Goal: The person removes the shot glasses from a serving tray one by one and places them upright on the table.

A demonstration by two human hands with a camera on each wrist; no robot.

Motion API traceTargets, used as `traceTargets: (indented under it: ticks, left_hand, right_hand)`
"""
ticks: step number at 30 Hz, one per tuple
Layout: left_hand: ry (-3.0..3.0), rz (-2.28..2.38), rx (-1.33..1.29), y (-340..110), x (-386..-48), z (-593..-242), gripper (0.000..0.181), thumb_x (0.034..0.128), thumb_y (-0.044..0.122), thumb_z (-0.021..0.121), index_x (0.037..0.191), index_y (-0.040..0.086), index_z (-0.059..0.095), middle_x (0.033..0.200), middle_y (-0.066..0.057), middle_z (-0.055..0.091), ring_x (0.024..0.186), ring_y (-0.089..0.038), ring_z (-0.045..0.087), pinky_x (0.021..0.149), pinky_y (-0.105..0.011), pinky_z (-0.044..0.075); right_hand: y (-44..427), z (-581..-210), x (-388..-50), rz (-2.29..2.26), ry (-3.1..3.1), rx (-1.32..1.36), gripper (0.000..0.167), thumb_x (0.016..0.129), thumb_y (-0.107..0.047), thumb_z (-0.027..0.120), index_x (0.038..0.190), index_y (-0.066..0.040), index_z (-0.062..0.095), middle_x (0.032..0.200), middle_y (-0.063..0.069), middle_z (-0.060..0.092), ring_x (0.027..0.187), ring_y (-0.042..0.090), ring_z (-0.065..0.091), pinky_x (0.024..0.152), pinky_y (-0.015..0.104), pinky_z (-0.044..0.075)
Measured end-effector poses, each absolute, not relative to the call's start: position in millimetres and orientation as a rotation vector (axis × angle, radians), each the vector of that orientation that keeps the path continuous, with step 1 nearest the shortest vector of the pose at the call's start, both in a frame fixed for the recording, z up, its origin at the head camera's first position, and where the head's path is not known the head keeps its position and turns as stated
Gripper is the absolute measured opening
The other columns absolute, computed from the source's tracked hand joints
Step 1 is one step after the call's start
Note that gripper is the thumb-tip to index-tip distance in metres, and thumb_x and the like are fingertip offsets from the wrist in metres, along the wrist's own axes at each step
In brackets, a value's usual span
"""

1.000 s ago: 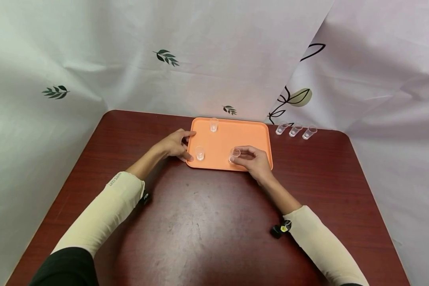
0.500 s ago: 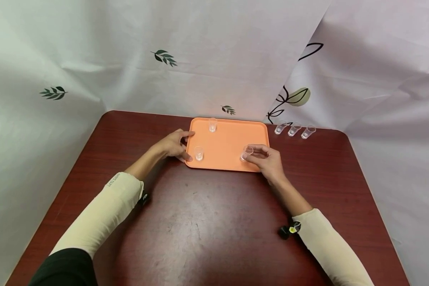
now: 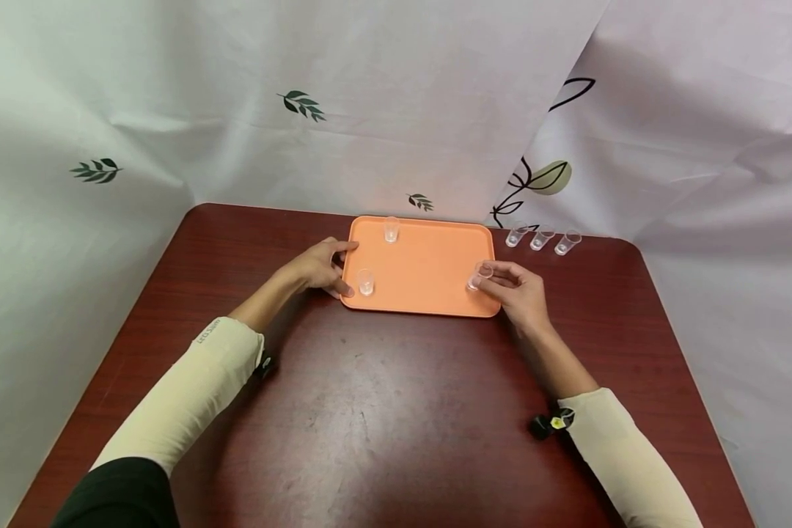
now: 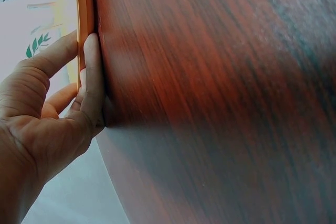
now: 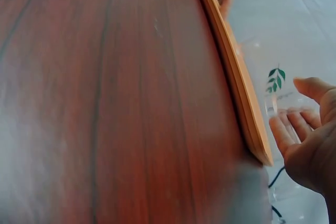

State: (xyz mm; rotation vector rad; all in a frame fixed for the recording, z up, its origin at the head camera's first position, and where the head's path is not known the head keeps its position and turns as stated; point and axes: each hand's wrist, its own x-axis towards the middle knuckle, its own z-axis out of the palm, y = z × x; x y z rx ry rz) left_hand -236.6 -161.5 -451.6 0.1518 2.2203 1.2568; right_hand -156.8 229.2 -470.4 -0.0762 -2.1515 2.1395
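Note:
An orange tray (image 3: 429,257) lies at the back of the table. My left hand (image 3: 317,268) grips its left end, index finger over the rim and thumb at the front left corner; the left wrist view has the tray edge between the digits. Above the tray's right front part, my right hand (image 3: 523,293) pinches a small clear plastic cup (image 3: 480,274) between thumb and fingers. Whether this cup touches the tray cannot be told. Two more clear cups stand on the tray, one at the back left (image 3: 391,230) and one at the front left (image 3: 366,282).
Right of the tray, three clear cups (image 3: 542,237) stand in a row along the back edge of the dark red table (image 3: 383,411). White sheeting (image 3: 369,110) with leaf prints hangs right behind and along the sides.
My right hand has moved to the right over the tray with the cup, from near the front middle to the right end. The left hand keeps its place on the tray.

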Motion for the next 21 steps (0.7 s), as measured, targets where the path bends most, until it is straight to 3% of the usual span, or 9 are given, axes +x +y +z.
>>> traceTargets:
  ticks: [8, 16, 21]
  left_hand:
    - [2.227, 1.236, 0.165, -163, -238, -451, 0.114, 0.0829, -0.017, 0.091, 0.178, 0.008, 0.034, 0.146, -0.019, 0.033, 0.098, -0.028, 0.066, 0.069, -0.035, 0.075]
    - [2.214, 1.252, 0.171, -163, -238, -450, 0.113, 0.0839, -0.019, 0.089, 0.178, 0.008, 0.034, 0.144, -0.019, 0.033, 0.091, -0.025, 0.069, 0.070, -0.034, 0.075]
    - [2.207, 1.255, 0.160, -163, -237, -450, 0.113, 0.0834, -0.020, 0.089, 0.178, 0.008, 0.034, 0.145, -0.019, 0.033, 0.090, -0.025, 0.069, 0.070, -0.034, 0.075]
  right_hand:
    - [254, -469, -160, 2.118, -2.097, -0.129, 0.044, 0.092, 0.006, 0.089, 0.132, 0.017, 0.073, 0.098, -0.009, 0.085, 0.092, 0.002, 0.081, 0.086, 0.015, 0.070]
    - [282, -473, -165, 2.112, -1.990, -0.297, 0.033, 0.089, 0.007, 0.091, 0.121, 0.007, 0.081, 0.096, -0.009, 0.086, 0.093, 0.005, 0.081, 0.084, 0.013, 0.069]
    - [295, -478, -167, 2.087, -1.968, -0.381, 0.034, 0.088, 0.007, 0.092, 0.121, 0.006, 0.082, 0.095, -0.008, 0.084, 0.095, 0.006, 0.079, 0.082, 0.012, 0.068]
